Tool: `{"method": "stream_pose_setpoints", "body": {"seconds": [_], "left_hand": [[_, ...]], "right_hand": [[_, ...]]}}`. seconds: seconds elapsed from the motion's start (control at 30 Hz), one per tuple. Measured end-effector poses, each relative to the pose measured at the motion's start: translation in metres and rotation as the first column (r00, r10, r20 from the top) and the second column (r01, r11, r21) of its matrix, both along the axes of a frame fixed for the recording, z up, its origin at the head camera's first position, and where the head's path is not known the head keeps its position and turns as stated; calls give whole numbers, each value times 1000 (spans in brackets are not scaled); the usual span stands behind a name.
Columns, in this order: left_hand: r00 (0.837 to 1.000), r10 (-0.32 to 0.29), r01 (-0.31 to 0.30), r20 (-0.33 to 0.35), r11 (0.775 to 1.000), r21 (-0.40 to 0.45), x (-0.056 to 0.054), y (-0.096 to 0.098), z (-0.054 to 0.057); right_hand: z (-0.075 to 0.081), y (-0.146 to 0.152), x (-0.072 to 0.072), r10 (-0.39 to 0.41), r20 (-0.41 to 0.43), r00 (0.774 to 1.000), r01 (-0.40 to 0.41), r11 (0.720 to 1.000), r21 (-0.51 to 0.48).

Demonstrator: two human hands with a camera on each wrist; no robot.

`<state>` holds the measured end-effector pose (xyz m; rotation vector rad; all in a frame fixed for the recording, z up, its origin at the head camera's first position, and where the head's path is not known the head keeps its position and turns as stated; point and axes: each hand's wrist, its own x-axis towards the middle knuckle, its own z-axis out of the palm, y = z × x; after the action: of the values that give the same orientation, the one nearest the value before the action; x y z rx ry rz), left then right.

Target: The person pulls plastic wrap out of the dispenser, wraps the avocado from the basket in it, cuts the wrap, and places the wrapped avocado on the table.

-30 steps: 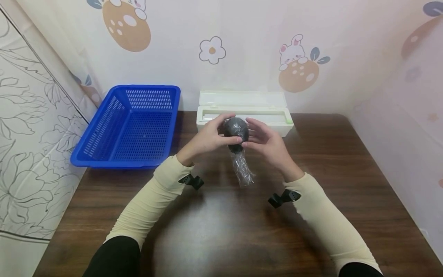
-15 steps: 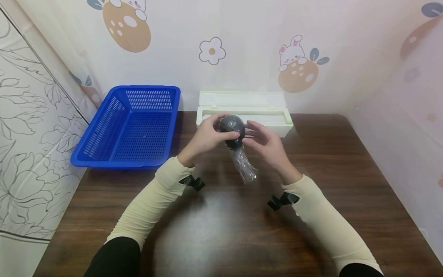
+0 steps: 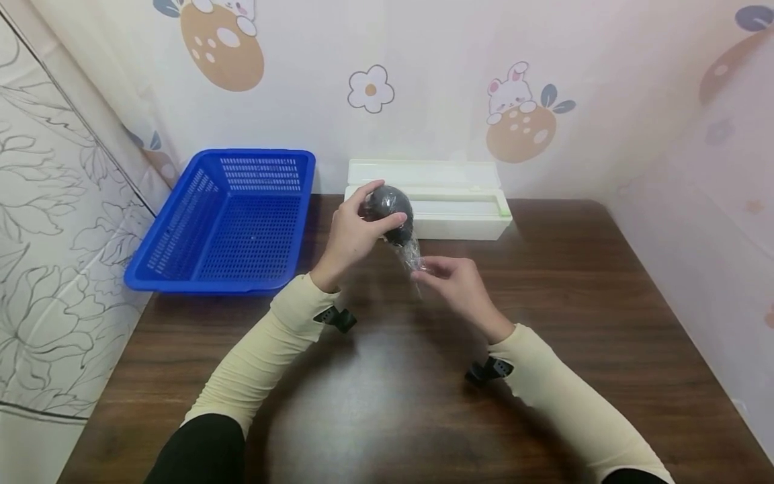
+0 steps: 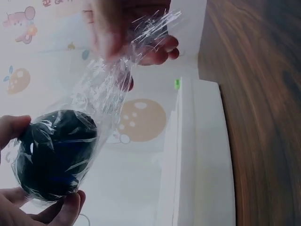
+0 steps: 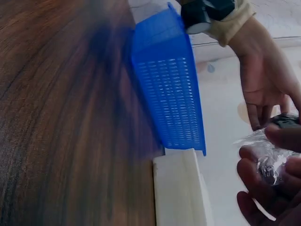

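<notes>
My left hand (image 3: 351, 235) grips a dark, smooth, round object (image 3: 394, 202) between thumb and fingers, above the table and in front of the white box. Clear cling film (image 4: 106, 89) covers the object, and its kind does not show. The loose film gathers into a crinkled tail (image 3: 410, 255) below the object. With thumb and fingers, my right hand (image 3: 458, 284) pinches that tail. In the left wrist view the film stretches from the wrapped object up to the right hand's fingers. The right wrist view shows bunched film (image 5: 270, 165) among those fingers.
A long white box (image 3: 465, 222) with its lid (image 3: 423, 173) raised stands at the back of the brown wooden table (image 3: 387, 403). To the left is a blue perforated plastic basket (image 3: 211, 289). A patterned curtain (image 3: 423, 121) hangs behind.
My left hand has carried the wrapped object slightly left and up. The right hand has left the object's side, moved down and taken hold of the film tail.
</notes>
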<state>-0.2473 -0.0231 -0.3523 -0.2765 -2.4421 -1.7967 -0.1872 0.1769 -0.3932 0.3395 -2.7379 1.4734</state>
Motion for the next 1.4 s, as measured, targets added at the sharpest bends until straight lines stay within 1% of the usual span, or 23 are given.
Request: {"method": "stream_pose_setpoints", "body": {"seconds": [0.07,0.13,0.2,0.3,0.37,0.43,0.53,0.6,0.67,0.7,0.77,0.83,0.9,0.97,1.07,1.17,1.23,1.33,1.4], "left_hand": [[1000,3,-3,9,999,52,0,-1,1],[999,-18,15,28,994,107,-2,-3,2],[997,-44,34,63,988,153,-3,-5,3],[990,-66,41,123,979,199,-5,-7,2],[983,-82,41,165,970,239,-5,-8,3],[975,-107,47,193,955,291,-5,-8,3],[964,-151,70,218,937,341,-5,-8,3],[958,-176,87,224,930,356,-4,-7,4],[956,-182,91,231,930,356,-4,-7,4],[954,-184,90,237,930,357,-4,-7,4],[950,-191,93,247,928,360,-4,-7,4],[946,-204,107,250,930,352,-4,-8,4],[944,-221,133,245,935,330,-4,-8,3],[943,-239,165,230,940,299,-4,-9,2],[941,-268,213,208,944,251,-3,-9,1],[933,-299,256,200,943,212,-3,-10,0],[927,-324,289,187,938,191,-4,-10,0],[922,-343,315,179,934,167,-4,-10,0],[922,-346,322,175,935,150,-3,-9,-1]], "right_hand": [[-2,-1,-1,-12,-21,1000,12,1000,-5],[-3,0,-2,-22,-24,999,22,1000,0],[-4,4,-4,-18,-8,1000,18,1000,-10],[-5,10,-6,19,21,1000,-18,998,-52],[-5,14,-7,55,65,996,-47,993,-110],[-6,19,-9,94,147,985,-62,975,-213],[-6,25,-11,136,276,952,-22,924,-381],[-6,28,-13,153,325,933,14,889,-458],[-5,32,-15,161,329,931,21,873,-488],[-4,34,-15,162,320,934,15,874,-485],[-3,37,-16,156,289,945,-9,892,-452],[-2,39,-18,135,241,961,-34,923,-384],[-1,41,-20,99,183,978,-39,951,-306],[-1,42,-22,61,128,990,-28,969,-244],[-1,42,-24,36,99,994,-13,974,-225],[0,42,-26,52,88,995,-33,978,-207],[1,43,-28,68,72,995,-53,980,-191],[1,44,-31,63,34,997,-57,987,-151],[0,45,-31,39,0,999,-39,991,-130]]}}
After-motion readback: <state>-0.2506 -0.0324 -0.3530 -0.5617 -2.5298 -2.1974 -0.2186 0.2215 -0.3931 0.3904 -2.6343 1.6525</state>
